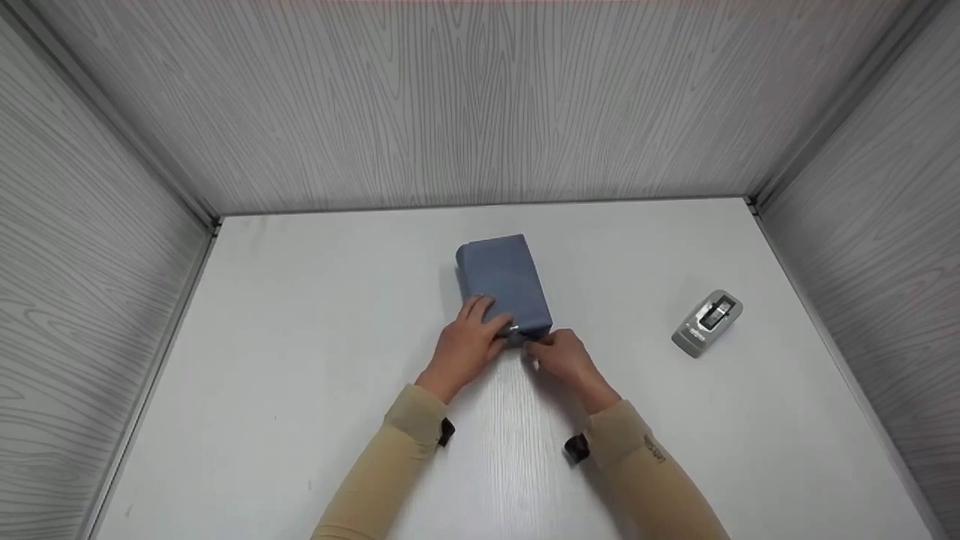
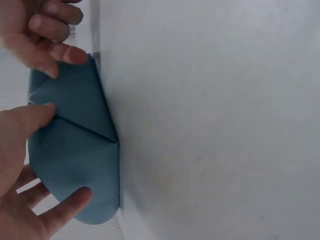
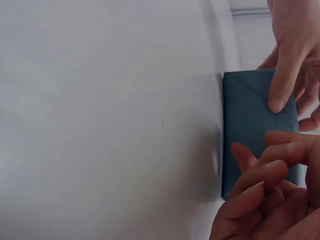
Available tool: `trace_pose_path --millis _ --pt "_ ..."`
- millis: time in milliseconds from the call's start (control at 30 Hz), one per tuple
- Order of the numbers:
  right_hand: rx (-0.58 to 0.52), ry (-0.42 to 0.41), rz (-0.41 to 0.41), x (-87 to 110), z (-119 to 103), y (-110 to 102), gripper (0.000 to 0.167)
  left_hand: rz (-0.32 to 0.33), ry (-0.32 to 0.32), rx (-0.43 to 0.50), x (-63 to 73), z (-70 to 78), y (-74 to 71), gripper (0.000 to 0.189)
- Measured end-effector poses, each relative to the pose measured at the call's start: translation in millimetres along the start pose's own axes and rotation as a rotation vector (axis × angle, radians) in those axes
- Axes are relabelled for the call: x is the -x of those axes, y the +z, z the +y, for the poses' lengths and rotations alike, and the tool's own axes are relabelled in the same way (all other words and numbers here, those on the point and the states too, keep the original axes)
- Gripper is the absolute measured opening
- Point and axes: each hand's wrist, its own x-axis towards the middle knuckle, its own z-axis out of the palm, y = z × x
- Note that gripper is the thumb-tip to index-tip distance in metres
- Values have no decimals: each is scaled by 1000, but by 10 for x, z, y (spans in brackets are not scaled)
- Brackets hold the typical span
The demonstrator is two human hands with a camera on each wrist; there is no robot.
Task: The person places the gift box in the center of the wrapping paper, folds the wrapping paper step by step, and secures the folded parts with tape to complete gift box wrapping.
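A box-shaped package in blue-grey wrapping paper (image 1: pixel 504 274) lies on the white table, with folded flaps on its near end (image 2: pixel 80 132). My left hand (image 1: pixel 463 346) holds it at the near left corner. The left thumb presses the folded end while the other fingers spread over the top and side. At the near right corner is my right hand (image 1: pixel 564 358), its fingertips at the folded end and its other fingers loosely bent. A small shiny strip shows near the left thumb; what it is I cannot tell.
A grey tape dispenser-like object with a dark window (image 1: pixel 707 323) lies on the right of the white table (image 1: pixel 322 300). Wood-grain panels (image 1: pixel 480 105) stand at the back and both sides. Dark devices sit at both wrists.
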Motion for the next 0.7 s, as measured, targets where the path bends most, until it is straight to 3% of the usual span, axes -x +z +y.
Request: trace_pose_path --millis 133,300,433,567,700 --pt "-31 33 -18 23 53 -176 27 -68 -53 136 23 -45 -85 36" --pt "-102 44 49 4 51 -350 24 -9 -134 211 22 -99 -130 30" --pt "-141 9 102 -59 12 -407 31 14 -271 231 -8 -110 -127 35" --pt "-152 -46 78 -152 -43 -412 44 -55 -431 273 -52 -121 -102 46" --pt "-131 -74 26 -238 -94 -396 51 -132 -535 346 -94 -136 -81 57"
